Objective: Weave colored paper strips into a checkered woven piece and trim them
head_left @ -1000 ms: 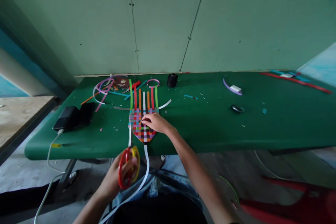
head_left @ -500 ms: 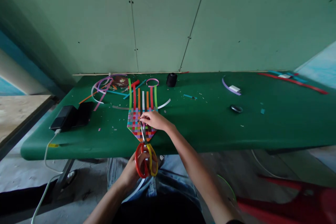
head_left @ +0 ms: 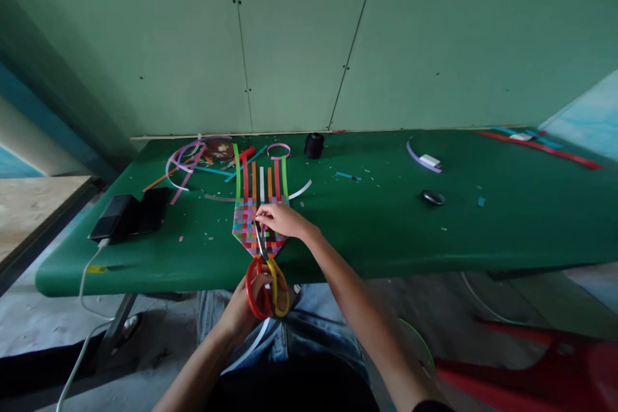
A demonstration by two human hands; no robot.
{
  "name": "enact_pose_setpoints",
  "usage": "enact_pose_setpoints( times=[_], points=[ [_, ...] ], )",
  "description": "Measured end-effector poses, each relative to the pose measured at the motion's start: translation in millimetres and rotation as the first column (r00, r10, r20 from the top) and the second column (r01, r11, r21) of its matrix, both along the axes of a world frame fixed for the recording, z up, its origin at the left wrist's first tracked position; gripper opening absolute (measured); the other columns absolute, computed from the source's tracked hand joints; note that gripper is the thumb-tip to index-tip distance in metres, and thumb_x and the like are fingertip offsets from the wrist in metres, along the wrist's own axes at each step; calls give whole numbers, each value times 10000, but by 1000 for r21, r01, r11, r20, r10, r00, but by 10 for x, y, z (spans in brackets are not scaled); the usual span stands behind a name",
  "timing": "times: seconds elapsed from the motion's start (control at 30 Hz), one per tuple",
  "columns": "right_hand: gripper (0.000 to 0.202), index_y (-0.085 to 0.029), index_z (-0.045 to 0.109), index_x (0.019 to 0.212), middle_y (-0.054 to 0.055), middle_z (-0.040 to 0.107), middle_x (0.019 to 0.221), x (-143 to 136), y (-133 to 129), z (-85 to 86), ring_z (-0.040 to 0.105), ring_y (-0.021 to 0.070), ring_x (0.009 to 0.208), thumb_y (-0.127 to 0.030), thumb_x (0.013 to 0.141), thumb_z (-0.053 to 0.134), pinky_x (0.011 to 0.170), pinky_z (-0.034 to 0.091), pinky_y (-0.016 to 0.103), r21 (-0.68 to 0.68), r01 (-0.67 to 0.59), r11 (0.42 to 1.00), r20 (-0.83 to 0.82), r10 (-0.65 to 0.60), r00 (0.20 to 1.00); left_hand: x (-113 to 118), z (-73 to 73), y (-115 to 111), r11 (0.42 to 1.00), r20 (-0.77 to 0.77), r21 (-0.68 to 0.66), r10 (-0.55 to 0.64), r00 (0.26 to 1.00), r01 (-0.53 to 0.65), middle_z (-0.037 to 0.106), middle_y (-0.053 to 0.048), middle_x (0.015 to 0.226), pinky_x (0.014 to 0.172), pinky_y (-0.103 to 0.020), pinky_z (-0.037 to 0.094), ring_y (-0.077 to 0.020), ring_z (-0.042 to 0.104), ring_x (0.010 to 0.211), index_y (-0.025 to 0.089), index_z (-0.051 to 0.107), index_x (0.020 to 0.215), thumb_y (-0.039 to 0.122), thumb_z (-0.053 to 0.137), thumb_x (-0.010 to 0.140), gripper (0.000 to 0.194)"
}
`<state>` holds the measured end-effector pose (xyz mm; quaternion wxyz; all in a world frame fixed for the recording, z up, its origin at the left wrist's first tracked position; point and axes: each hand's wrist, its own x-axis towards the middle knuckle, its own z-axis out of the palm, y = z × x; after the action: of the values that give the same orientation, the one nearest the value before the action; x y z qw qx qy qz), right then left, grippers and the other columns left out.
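A woven mat of coloured strips lies near the table's front edge, its lower end pointed. Loose green, red, orange and white strip ends reach away from its far side. My left hand grips scissors by their red and yellow handles, just off the table edge, with the blades pointing away over the mat. Above the mat, my right hand has its fingers pinched together right at the blade tips. What sits between those fingertips is too small to make out.
Curled strips and a red-handled tool lie at the back left. A black thread spool stands near the wall. Black box-like devices with a white cable sit on the left. A dark mouse-shaped object lies to the right.
The whole view has shifted slightly. Both hands keep nearly the same places over the mat, the scissors still in the left one.
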<state>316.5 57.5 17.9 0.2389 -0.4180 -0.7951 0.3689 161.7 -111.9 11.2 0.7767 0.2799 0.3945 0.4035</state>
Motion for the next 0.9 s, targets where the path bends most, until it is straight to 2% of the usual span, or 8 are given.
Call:
enact_pose_setpoints(
  times=[0.1, 0.3, 0.47, 0.6, 0.73, 0.9],
  points=[
    [145, -184, 750, 1014, 45, 797, 850, 2, -19, 9, 726, 159, 749, -254, 1024, 624, 673, 472, 251, 21, 15, 1000, 8, -15, 1000, 24, -8, 1, 1000, -7, 14, 5, 1000, -5, 739, -94, 829, 510, -241, 413, -188, 688, 649, 144, 646, 1021, 410, 740, 851, 330],
    [155, -165, 745, 1046, 64, 803, 882, 4, -32, -20, 740, 166, 788, -240, 1030, 610, 709, 498, 256, -3, 44, 999, -24, -44, 999, 31, -56, -35, 998, -61, 29, 54, 997, -52, 743, -81, 842, 602, -266, 490, -183, 692, 673, 148, 674, 1060, 408, 742, 866, 331],
    [118, -167, 736, 1019, 77, 811, 956, -24, -84, -45, 756, 179, 867, -209, 1016, 626, 747, 513, 260, 43, 58, 997, -39, -56, 998, 5, -43, -27, 998, -53, 63, 35, 998, -32, 742, -80, 839, 561, -252, 460, -187, 693, 688, 158, 675, 1040, 409, 703, 901, 288],
    [105, -173, 703, 988, 82, 804, 945, -55, -180, -63, 754, 186, 863, -201, 1025, 609, 741, 508, 264, 90, 109, 990, -23, -108, 994, -6, -49, 2, 997, -42, 57, 57, 997, -55, 743, -75, 823, 604, -262, 492, -186, 698, 691, 159, 674, 1053, 396, 710, 904, 282],
    [75, -186, 658, 1005, 68, 796, 933, -64, -267, -87, 749, 193, 863, -216, 1036, 598, 748, 487, 275, 171, 136, 976, 17, -141, 990, 0, -79, 31, 997, -94, 47, 73, 993, -69, 751, -73, 816, 627, -271, 520, -190, 708, 684, 155, 675, 1069, 399, 723, 889, 307],
    [69, -207, 631, 1049, 52, 791, 933, -66, -319, -132, 740, 194, 850, -234, 1054, 567, 727, 462, 279, 199, 144, 969, 44, -156, 987, -45, -110, 69, 999, -207, 46, 34, 978, -25, 770, -93, 868, 541, -255, 509, -205, 726, 665, 154, 652, 1078, 434, 735, 873, 357]
  ],
)
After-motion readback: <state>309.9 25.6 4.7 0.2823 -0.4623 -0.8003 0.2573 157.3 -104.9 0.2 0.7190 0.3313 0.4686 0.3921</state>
